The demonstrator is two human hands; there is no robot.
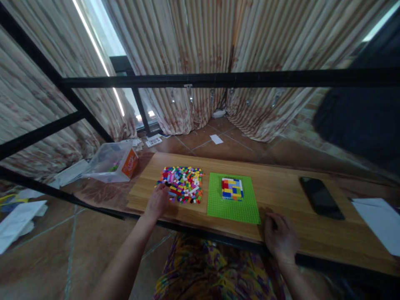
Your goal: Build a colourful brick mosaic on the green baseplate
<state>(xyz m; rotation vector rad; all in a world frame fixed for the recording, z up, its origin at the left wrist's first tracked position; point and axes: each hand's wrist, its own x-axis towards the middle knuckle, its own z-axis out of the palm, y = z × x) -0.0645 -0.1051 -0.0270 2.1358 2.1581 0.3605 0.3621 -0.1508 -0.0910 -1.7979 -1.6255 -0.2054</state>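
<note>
A spread of loose toy building bricks [184, 183] in many colours covers the left part of the wooden table. My left hand [158, 200] reaches to the near left edge of these bricks, its fingers drawn together. A dark brick shows by the fingertips, but whether it is held I cannot make out. On a green baseplate [215, 208] to the right stands a low block of built-up bricks [232, 189] in white, red, yellow, orange and blue. Beside the plate's near right corner, my right hand [279, 234] rests at the table edge with fingers curled, holding nothing visible.
A black phone [321, 198] lies on the wooden table [281, 187] to the right, with white paper [378, 221] beyond it. At the left stands a clear plastic box [108, 162] with an orange label. A black metal bar [218, 80] crosses before the curtains.
</note>
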